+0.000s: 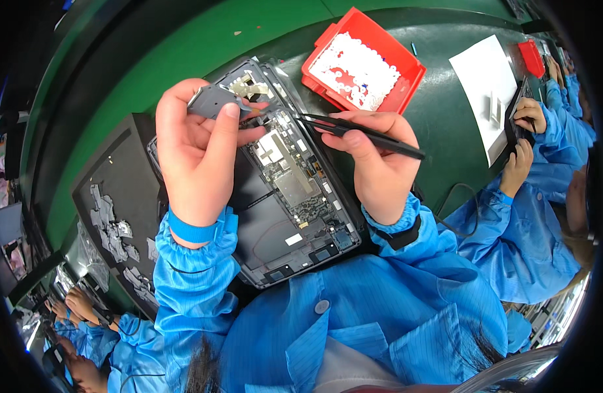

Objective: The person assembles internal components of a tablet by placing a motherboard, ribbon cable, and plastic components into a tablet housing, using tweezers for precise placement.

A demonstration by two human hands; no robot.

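Note:
An opened tablet-like device [255, 216] lies in front of me, its circuit board [295, 187] and dark inner housing exposed. My left hand [200, 150] pinches a flat dark grey part [215, 101] between thumb and fingers, held over the device's upper left. Black tweezers [360, 134] rest in the grip of my right hand [383, 154]. Their tips reach the board's upper end, close to my left fingers. Whether the tips touch anything there is too small to tell.
A red bin [406, 82] of small white pieces stands at the back. Left of the device, a dark tray [115, 170] carries several grey parts [108, 223]. A white sheet [478, 85] lies to the right, beside a co-worker in blue. Other people sit at lower left.

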